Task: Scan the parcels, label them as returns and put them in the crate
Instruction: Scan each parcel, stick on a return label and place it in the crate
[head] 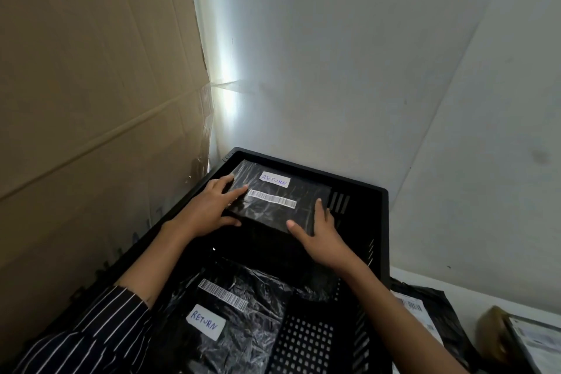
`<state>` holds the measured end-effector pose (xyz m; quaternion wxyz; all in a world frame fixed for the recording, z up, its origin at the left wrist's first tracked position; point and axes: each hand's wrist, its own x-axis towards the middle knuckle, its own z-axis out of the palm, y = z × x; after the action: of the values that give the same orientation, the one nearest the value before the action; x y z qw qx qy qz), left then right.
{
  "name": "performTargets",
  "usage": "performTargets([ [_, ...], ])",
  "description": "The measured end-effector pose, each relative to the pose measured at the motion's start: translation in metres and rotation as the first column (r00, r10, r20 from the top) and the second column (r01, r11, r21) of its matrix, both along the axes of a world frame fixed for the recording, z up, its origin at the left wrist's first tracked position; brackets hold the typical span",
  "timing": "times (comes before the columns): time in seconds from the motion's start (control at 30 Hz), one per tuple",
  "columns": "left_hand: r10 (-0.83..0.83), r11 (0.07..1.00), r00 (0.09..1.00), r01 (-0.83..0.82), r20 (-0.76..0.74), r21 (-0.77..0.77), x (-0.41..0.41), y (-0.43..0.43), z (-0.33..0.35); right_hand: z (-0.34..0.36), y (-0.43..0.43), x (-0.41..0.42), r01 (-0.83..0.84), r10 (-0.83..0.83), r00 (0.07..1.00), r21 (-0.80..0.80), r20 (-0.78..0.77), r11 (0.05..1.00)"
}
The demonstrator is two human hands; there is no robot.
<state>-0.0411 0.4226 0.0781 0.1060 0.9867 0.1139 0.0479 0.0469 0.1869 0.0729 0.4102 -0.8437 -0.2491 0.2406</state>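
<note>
black crinkled plastic wraps the parcel (pixel 273 206) we are setting into the far end of the crate (pixel 385 222), and its long axis runs across the crate from left to right, so each hand meets one short end. the left hand (pixel 209 209) lies flat over the left end, fingers (pixel 233 191) straight and spread on top and the thumb along the near edge. the right hand (pixel 321 234) steadies the right end, with the thumb on the near corner and the forefinger straight up the side. neither hand looks curled round the parcel, and both are about equally close to it. a white return label (pixel 274 180) and a barcode strip (pixel 271 199) face up between the hands. a second labelled parcel (pixel 243 313) lies at the near end of the crate, well apart from the first. we cannot tell whether the far parcel already rests on the crate floor or hangs just above it, because everything below its near face is black on black. the right hand's other fingers are hidden behind the parcel's end. more parcels (pixel 425 313) on the desk (pixel 455 291) to the right are cut off and blurred.
</note>
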Motion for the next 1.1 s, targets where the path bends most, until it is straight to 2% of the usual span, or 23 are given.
performTargets([
  [0.13,-0.008,0.991,1.000,0.006,0.011,0.134,-0.006,0.004,-0.015,-0.005,0.004,-0.002,-0.106,0.106,0.994,-0.062,0.004,0.992],
  [0.23,-0.052,0.958,0.998,0.044,0.019,0.284,-0.005,0.004,-0.020,-0.009,0.010,0.000,-0.117,0.120,0.992,-0.086,0.028,0.989],
  [0.3,-0.008,0.926,1.000,0.003,0.011,0.378,-0.004,0.003,-0.017,-0.013,0.016,-0.003,-0.108,0.116,0.990,-0.099,0.078,0.989],
  [0.37,0.007,0.914,1.000,-0.005,-0.002,0.406,-0.004,0.000,-0.018,-0.015,0.020,-0.003,-0.090,0.105,0.987,-0.127,0.121,0.988],
  [0.47,0.140,0.941,0.978,-0.082,-0.157,0.328,0.002,-0.011,-0.011,-0.014,0.016,0.002,-0.088,0.112,0.986,-0.187,0.120,0.978],
  [0.53,0.147,0.958,0.965,-0.084,-0.217,0.275,0.004,-0.022,-0.001,-0.009,0.010,0.006,-0.090,0.121,0.984,-0.224,0.131,0.970],
  [0.63,0.108,0.985,0.954,-0.065,-0.278,0.160,0.005,-0.038,0.018,0.003,-0.006,0.005,-0.069,0.136,0.954,-0.248,0.266,0.966],
  [0.73,0.011,1.000,0.984,-0.006,-0.175,0.029,0.005,-0.065,0.039,0.017,-0.034,0.002,-0.026,0.069,0.904,-0.108,0.422,0.994],
  [0.8,-0.049,0.999,0.996,0.048,-0.074,-0.019,0.008,-0.087,0.049,0.027,-0.058,-0.001,-0.014,0.012,0.885,0.000,0.466,1.000],
  [0.97,-0.209,0.963,0.963,0.233,0.168,-0.137,0.029,-0.157,0.064,0.036,-0.136,-0.006,0.065,-0.135,0.848,0.153,0.513,0.986],
  [1.1,-0.302,0.908,0.930,0.347,0.208,-0.234,0.058,-0.224,0.059,0.020,-0.218,-0.009,0.222,-0.290,0.824,0.193,0.487,0.956],
])
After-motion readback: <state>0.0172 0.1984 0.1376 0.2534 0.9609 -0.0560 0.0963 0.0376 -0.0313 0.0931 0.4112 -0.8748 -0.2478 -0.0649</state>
